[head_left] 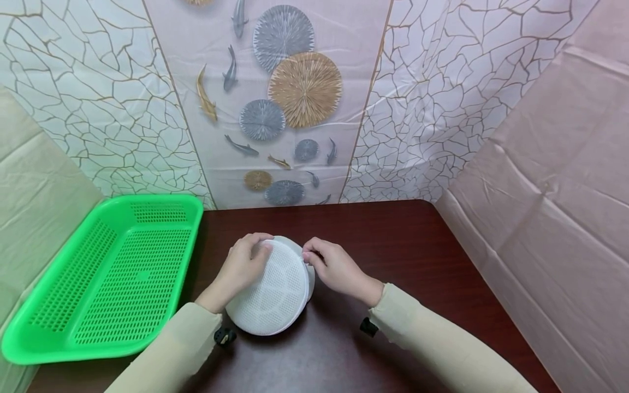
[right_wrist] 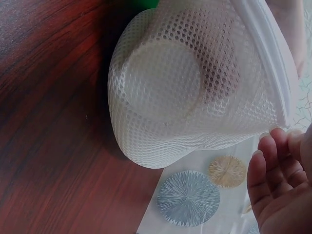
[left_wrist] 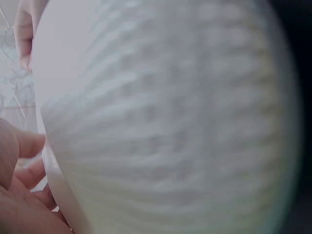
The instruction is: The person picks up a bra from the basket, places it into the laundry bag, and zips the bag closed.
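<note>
A round white mesh laundry bag stands tilted above the dark table, its flat face toward me. My left hand grips its upper left rim, thumb on the front face and fingers behind. At the upper right rim, my right hand pinches the edge with thumb and fingertips; whether a zipper pull is between them is hidden. The right wrist view shows the bag's mesh side and white edge band, with the right hand at the band's end. Blurred mesh fills most of the left wrist view.
A green plastic basket with slotted walls stands on the left of the dark red wooden table. Patterned cloth hangs behind the table, and plain pinkish cloth borders its right side.
</note>
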